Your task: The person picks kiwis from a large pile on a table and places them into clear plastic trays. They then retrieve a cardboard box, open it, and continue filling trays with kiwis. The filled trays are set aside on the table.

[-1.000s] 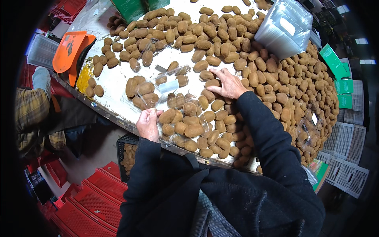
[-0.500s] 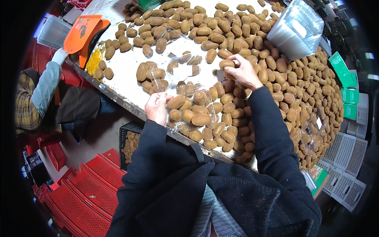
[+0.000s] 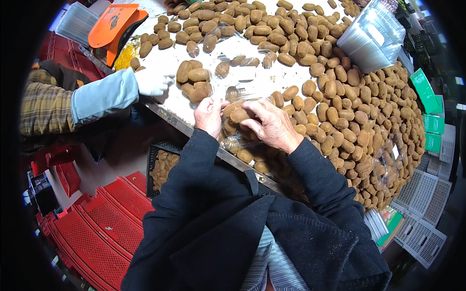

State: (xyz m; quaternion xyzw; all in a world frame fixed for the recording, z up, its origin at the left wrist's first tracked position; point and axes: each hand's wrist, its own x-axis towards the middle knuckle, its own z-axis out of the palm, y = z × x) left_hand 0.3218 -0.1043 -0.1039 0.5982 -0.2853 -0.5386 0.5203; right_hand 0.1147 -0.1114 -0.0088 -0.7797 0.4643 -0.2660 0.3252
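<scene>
Near the table's front edge, a clear plastic punnet (image 3: 232,142) holds several brown kiwis, partly hidden beneath my hands. My left hand (image 3: 208,116) is closed, thumb and fingers pinching the punnet's left rim. Over the punnet, my right hand (image 3: 274,125) is closed around a kiwi (image 3: 240,115), with its fingers to the far side and thumb to the near side. Just beyond my left hand lies a second small group of kiwis (image 3: 195,80), seemingly in clear plastic too.
A large heap of kiwis (image 3: 359,111) covers the table's right side. Stacked clear punnets (image 3: 374,36) stand on it. At left, a co-worker's white-gloved hand (image 3: 154,81) reaches over the table edge, near an orange scoop (image 3: 110,24). Red crates (image 3: 109,220) stand below.
My right hand has brought a kiwi from the heap nearer, over the punnet. The co-worker's gloved hand has moved right, from the orange scoop toward the second kiwi group.
</scene>
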